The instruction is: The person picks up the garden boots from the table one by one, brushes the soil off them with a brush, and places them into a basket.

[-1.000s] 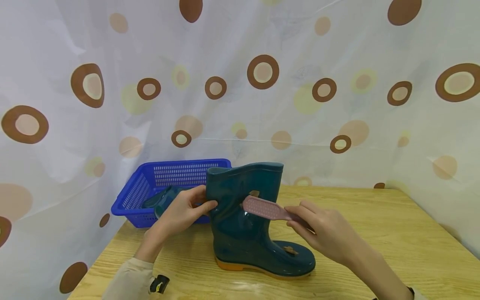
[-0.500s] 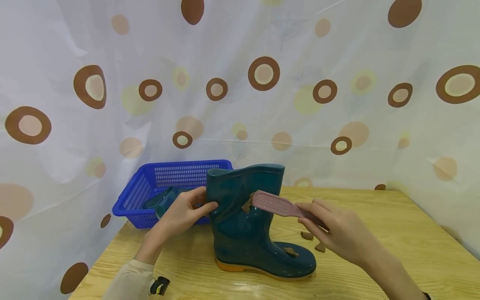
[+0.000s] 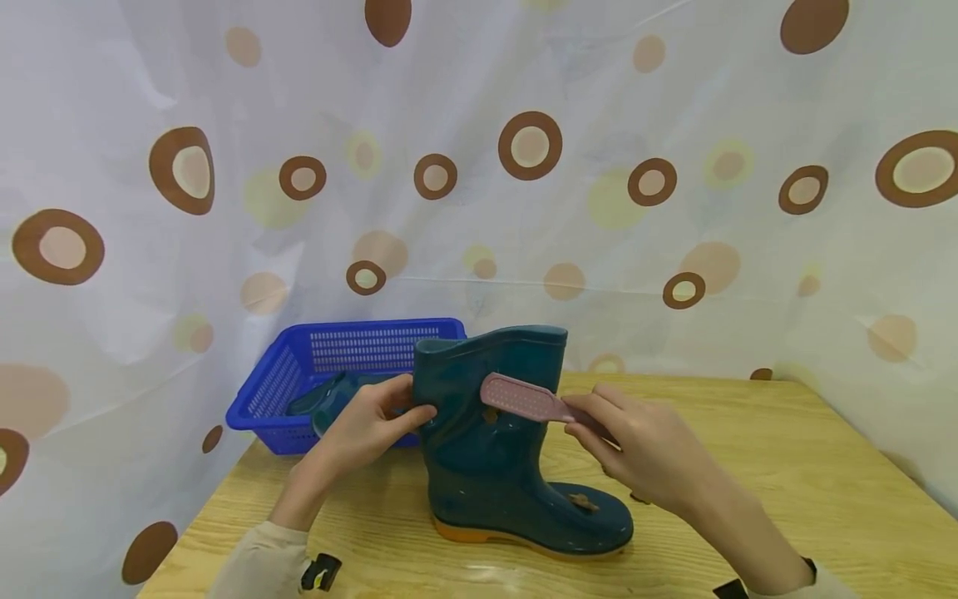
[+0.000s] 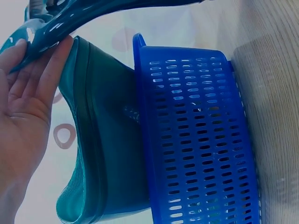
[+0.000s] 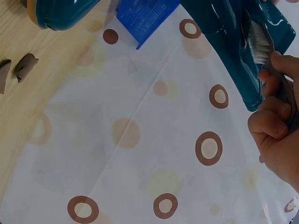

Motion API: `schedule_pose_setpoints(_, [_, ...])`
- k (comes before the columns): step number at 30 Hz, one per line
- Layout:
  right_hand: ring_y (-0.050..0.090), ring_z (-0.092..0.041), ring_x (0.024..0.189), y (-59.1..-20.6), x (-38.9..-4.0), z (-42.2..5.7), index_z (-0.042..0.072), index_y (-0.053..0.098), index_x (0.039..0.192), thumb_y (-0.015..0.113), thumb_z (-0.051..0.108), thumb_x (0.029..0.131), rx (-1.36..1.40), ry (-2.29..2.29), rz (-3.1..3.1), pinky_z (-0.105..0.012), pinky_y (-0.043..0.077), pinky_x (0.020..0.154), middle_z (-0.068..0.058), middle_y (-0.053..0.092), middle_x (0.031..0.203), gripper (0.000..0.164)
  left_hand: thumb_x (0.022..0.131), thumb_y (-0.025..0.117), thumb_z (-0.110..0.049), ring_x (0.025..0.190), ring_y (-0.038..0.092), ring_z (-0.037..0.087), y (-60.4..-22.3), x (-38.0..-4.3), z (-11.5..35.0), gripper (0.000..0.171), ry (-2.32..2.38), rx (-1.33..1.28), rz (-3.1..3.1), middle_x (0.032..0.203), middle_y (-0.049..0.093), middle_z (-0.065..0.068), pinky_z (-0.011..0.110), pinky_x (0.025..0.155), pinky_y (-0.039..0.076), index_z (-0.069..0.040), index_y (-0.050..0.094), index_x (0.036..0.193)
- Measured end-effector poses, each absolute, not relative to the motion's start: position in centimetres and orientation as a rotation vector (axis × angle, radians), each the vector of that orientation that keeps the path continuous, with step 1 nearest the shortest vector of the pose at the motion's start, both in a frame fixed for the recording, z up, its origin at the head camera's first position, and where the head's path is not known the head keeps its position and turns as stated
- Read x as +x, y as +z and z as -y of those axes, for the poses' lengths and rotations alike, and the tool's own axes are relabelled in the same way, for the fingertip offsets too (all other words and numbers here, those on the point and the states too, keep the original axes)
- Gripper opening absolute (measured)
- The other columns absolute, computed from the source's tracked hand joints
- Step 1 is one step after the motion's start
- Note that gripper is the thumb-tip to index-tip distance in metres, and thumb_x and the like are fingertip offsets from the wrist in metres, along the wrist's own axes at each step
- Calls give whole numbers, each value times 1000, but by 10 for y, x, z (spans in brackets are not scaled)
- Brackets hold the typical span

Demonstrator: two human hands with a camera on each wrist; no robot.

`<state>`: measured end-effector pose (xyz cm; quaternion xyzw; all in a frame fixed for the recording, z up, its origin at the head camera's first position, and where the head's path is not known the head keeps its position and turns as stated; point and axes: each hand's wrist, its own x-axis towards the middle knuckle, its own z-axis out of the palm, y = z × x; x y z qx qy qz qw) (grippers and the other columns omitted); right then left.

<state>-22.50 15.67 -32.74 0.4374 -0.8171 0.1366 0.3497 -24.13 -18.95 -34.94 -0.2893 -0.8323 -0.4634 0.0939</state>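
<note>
A dark green rubber boot with an orange sole stands upright on the table. My left hand pinches the back of its shaft, thumb on the near side. Held by the handle in my right hand, a pink brush lies against the shaft. Its white bristles face the boot in the right wrist view. A brown dirt patch shows just below the brush head, which may hide more of it. Another brown lump sticks to the toe.
Behind my left hand is a blue plastic basket with a second green boot in it. Brown flakes lie on the wooden table beyond the toe. A patterned curtain hangs at the back.
The brush moved right across the shaft, then back left and slightly up. Less of the brown patch shows beside it. My left hand and the boot stay in place.
</note>
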Motion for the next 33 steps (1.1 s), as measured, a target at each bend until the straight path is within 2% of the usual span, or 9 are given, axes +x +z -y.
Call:
schedule_pose_setpoints(3, [43,8,61,-329,-224,-158,11,71,108,61,31,100,1130,360,2139,-8,39,52,9,60,82,25,97,64,-18,87,72,11,-350,-242,189,28,-1378,-863,2462,110,73,10,24,77,60,-10,63,125])
schedule_pose_setpoints(5, [42,8,61,-328,-223,-160,11,72,107,69,22,94,1127,364,2153,-9,38,51,10,58,81,17,97,64,-18,88,72,11,-350,-242,188,28,-1375,-861,2460,110,73,9,24,77,60,-11,63,125])
schedule_pose_setpoints(7, [41,9,61,-327,-221,-161,12,72,105,75,14,87,1124,365,2167,-9,38,51,11,57,80,18,97,65,-19,89,72,12,-350,-243,188,29,-1371,-855,2463,111,73,9,24,78,60,-11,63,125])
schedule_pose_setpoints(20, [41,11,62,-333,-209,-176,14,71,103,77,14,85,1072,376,2258,-9,39,53,17,53,79,20,98,64,-20,89,72,11,-352,-243,188,32,-1394,-840,2470,112,73,10,26,77,60,-11,62,128])
schedule_pose_setpoints(26, [44,12,63,-335,-206,-182,14,71,104,78,12,83,1084,397,2216,-6,40,55,16,56,81,23,98,64,-20,90,72,12,-351,-242,189,32,-1403,-822,2479,112,72,10,29,77,61,-11,62,128])
schedule_pose_setpoints(33, [47,9,62,-328,-206,-182,12,71,109,72,23,93,1097,457,2091,-7,41,53,12,58,82,20,98,64,-20,90,71,12,-349,-241,189,32,-1412,-816,2485,112,72,11,23,77,59,-11,62,129])
